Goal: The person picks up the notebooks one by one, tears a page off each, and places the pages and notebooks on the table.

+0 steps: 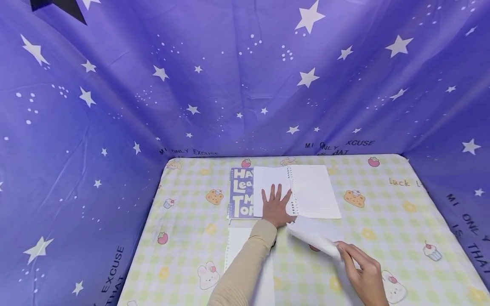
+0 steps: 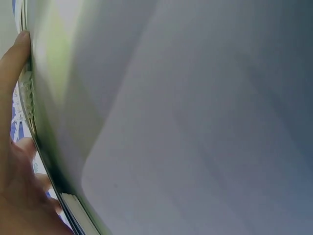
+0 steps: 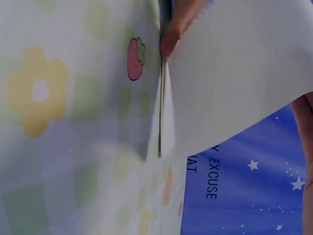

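Observation:
An open spiral notebook (image 1: 314,192) lies near the far side of the table, its coil running between two white pages. My left hand (image 1: 276,208) rests on its left page with fingers spread, thumb beside the coil. Low at the right, my right hand (image 1: 360,268) pinches white paper (image 1: 315,239) between thumb and fingers. That paper is lifted and tilted, and its ragged far end is close to the coil's near end. In the right wrist view, the paper (image 3: 230,83) shows layered edges below the thumb (image 3: 171,43). Pale paper (image 2: 195,127) fills most of the left wrist view.
A purple notebook cover (image 1: 240,193) with large white letters lies partly under the open notebook's left page. Nearer, a white page (image 1: 238,239) sits partly behind the left forearm. A checked, cartoon-printed cloth (image 1: 183,229) covers the table; purple star-print curtains (image 1: 229,85) enclose it.

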`<state>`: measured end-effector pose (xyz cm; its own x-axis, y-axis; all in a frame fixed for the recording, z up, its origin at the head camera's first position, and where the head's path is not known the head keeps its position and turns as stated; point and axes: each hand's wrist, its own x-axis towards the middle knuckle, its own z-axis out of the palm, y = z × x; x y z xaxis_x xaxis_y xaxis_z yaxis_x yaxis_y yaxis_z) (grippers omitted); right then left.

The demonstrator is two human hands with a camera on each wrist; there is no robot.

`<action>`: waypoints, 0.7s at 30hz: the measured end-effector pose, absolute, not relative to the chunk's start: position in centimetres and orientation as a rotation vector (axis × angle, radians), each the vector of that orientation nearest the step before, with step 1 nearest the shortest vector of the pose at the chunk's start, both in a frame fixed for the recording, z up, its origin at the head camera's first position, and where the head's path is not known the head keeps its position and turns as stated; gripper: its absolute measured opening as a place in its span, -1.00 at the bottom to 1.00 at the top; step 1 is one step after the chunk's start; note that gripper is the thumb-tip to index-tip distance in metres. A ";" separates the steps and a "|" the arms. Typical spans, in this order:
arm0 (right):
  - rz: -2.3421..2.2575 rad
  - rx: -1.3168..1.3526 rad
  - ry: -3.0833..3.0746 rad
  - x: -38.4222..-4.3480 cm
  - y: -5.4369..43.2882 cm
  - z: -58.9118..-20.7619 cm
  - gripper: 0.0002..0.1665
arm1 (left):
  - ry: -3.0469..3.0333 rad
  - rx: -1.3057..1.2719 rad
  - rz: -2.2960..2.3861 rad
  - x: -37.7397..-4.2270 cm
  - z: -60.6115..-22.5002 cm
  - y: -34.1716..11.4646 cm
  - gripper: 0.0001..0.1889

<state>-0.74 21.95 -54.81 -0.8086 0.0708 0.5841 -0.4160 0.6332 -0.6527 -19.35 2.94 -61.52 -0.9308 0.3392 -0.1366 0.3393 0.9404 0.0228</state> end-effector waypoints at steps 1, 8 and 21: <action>1.113 0.270 -2.288 -0.7 21.9 -54.7 -0.62 | 2.954 0.519 -0.001 -19.4 -61.6 2.9 0.01; 1.094 0.312 -2.270 -0.6 21.6 -53.6 -0.62 | 2.956 0.527 0.014 -19.6 -62.0 2.8 0.04; 1.066 0.339 -2.213 -0.7 22.1 -53.0 -0.67 | 2.853 0.575 0.139 -19.5 -60.5 2.3 0.11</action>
<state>-0.69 22.10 -53.02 -0.7553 0.0459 0.6538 -0.4824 0.6362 -0.6021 -19.52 2.27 -60.46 -0.8971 0.3925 -0.2028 0.3708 0.9185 0.1371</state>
